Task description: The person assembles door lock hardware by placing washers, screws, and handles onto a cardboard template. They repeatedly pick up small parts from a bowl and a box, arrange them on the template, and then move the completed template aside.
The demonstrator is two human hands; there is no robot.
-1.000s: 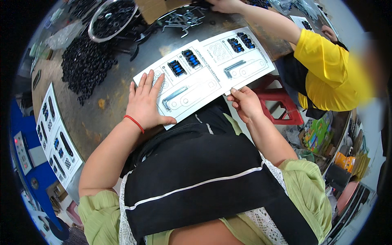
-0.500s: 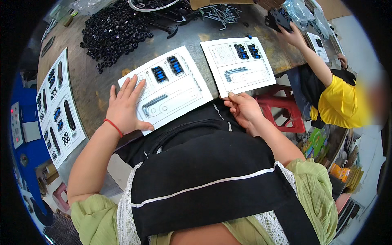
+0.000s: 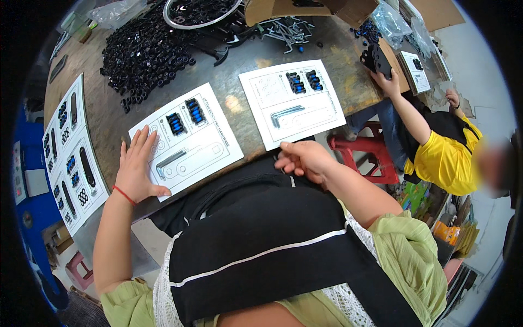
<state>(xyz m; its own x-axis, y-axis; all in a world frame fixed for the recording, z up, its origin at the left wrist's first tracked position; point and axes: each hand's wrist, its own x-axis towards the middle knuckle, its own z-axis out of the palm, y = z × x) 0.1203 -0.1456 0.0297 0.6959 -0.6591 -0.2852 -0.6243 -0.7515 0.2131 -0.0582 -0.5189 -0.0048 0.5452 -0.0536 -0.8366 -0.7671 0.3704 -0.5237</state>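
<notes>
My left hand (image 3: 136,168) lies flat with fingers spread on the left side of a white printed card (image 3: 220,147). This card carries two dark bolt sets with blue parts (image 3: 185,117) and L-shaped hex keys (image 3: 171,157). To its right is a second white card (image 3: 318,111) with similar bolt sets (image 3: 305,82) and hex keys (image 3: 286,114). My right hand (image 3: 308,161) is at this card's near edge, thumb by the edge, fingers loosely curled and apart from the thumb. It holds nothing that I can see.
A heap of black nuts (image 3: 139,60) covers the far left of the table, beside a hammer (image 3: 220,54) and loose hex keys (image 3: 286,32). More filled cards (image 3: 81,169) lie left. At right, a co-worker's hand (image 3: 388,84) holds black plates (image 3: 376,61) above a red stool (image 3: 365,155).
The view has shifted. The left card has slid left under my left hand, widening the gap between the cards. My right hand has let go of the right card's near corner.
</notes>
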